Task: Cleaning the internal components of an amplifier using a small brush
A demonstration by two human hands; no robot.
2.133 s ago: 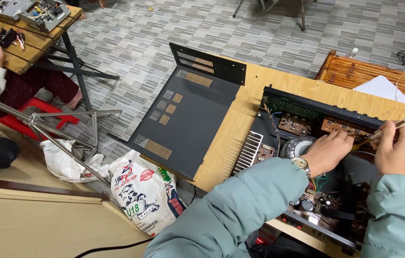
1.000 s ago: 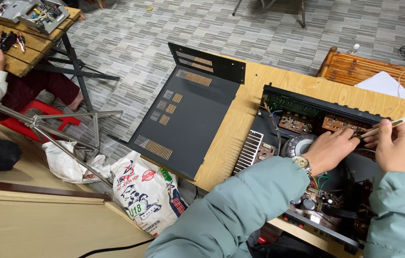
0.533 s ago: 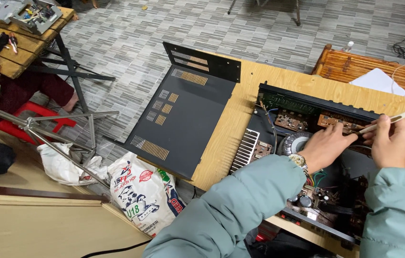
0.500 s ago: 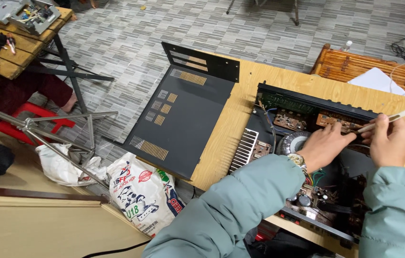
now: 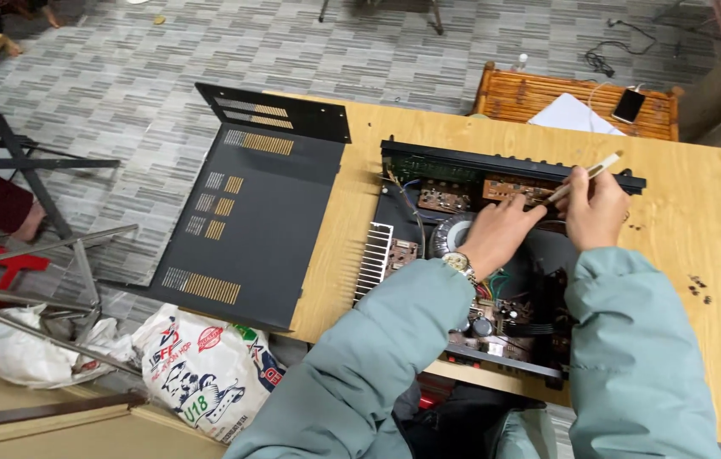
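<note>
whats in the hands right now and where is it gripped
The right hand holds a thin pale stick-like tool around its middle, both ends showing. The left hand rests inside the open amplifier, holding nothing visible.

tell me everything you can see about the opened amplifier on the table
The amplifier is a black metal chassis lying flat on the light wooden table, its cover off. Inside show brown circuit boards, a round ring-shaped transformer, a finned silver heat sink at its left side, coloured wires and small capacitors. The left hand rests inside it on the boards; the right hand holds a pale thin tool slanting down into it. The removed black vented cover lies beside it, overhanging the table's edge.
</note>
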